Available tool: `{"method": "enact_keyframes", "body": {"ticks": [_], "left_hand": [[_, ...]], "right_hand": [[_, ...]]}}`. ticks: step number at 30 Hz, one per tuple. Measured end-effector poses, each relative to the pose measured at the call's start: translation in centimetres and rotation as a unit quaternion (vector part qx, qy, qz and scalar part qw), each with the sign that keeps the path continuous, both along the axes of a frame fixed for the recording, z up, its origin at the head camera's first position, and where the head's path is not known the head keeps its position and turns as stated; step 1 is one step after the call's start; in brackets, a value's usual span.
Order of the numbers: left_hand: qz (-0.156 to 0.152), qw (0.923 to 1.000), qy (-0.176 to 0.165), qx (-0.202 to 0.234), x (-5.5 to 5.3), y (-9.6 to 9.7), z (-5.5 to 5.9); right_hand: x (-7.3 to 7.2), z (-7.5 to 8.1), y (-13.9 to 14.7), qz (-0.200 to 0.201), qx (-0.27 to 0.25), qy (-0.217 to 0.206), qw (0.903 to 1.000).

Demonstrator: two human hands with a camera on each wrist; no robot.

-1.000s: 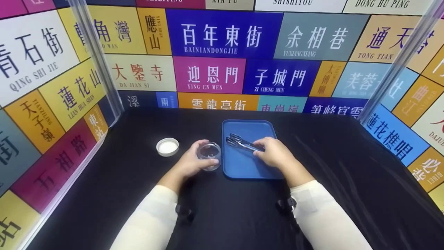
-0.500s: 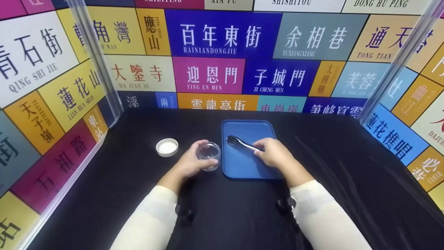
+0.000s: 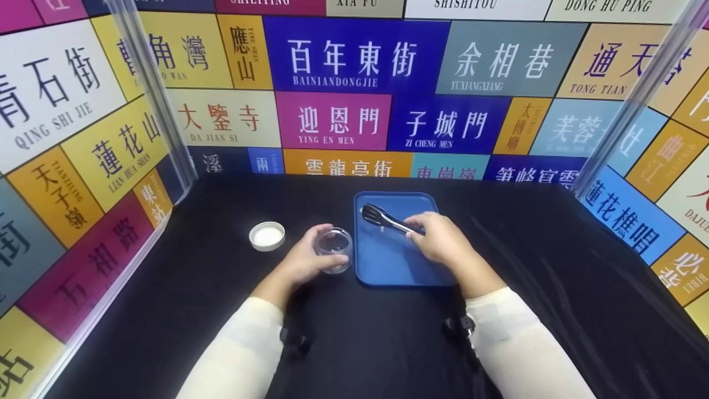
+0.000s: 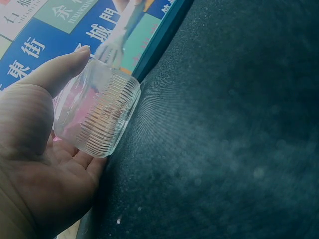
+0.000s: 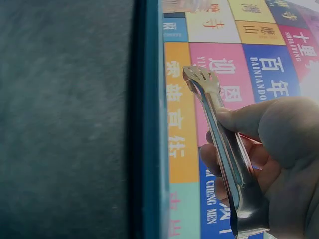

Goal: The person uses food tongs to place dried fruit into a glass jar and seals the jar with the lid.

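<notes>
My left hand (image 3: pixel 306 256) grips a clear glass jar (image 3: pixel 334 249), thumb on its near side and fingers round the far side. The jar stands upright and uncovered beside the left edge of a blue tray (image 3: pixel 388 271); ribbed walls show on the jar (image 4: pixel 107 112) in the left wrist view. Over the tray, my right hand (image 3: pixel 440 238) holds metal tongs (image 3: pixel 390 220) with slotted tips that point left. Thumb and fingers squeeze the tongs (image 5: pixel 227 154), and their two arms lie close together. Small pale spots show near the tips; I cannot tell what they are.
A white round lid (image 3: pixel 267 236) lies on the black tablecloth (image 3: pixel 365 338) to the left of the jar. Colourful sign panels (image 3: pixel 354 55) wall in the table at the back and sides, with clear posts (image 3: pixel 637 100) at the corners.
The tongs' arms have come together from a spread position. My right hand has then shifted slightly up and away with the tongs. The left hand and jar have stayed put.
</notes>
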State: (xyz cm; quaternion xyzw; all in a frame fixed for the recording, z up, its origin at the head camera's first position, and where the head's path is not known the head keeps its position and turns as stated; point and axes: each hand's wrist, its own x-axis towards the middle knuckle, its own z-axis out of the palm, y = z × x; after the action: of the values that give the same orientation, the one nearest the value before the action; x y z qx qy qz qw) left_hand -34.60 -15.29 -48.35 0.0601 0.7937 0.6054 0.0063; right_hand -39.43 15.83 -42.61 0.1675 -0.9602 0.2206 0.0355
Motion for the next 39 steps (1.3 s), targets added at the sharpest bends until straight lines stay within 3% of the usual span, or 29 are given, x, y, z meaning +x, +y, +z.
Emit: {"method": "enact_keyframes", "body": {"ticks": [19, 39], "left_hand": [[-0.003, 1.0, 0.007, -0.006, 0.0, 0.0, 0.0], [0.002, 0.9998, -0.001, -0.02, -0.1, 0.0, 0.0]], "right_hand": [[2.5, 2.7, -1.5, 0.043, -0.024, 0.04, 0.998], [5.3, 3.6, -3.5, 0.106, -0.016, 0.05, 0.993]]}}
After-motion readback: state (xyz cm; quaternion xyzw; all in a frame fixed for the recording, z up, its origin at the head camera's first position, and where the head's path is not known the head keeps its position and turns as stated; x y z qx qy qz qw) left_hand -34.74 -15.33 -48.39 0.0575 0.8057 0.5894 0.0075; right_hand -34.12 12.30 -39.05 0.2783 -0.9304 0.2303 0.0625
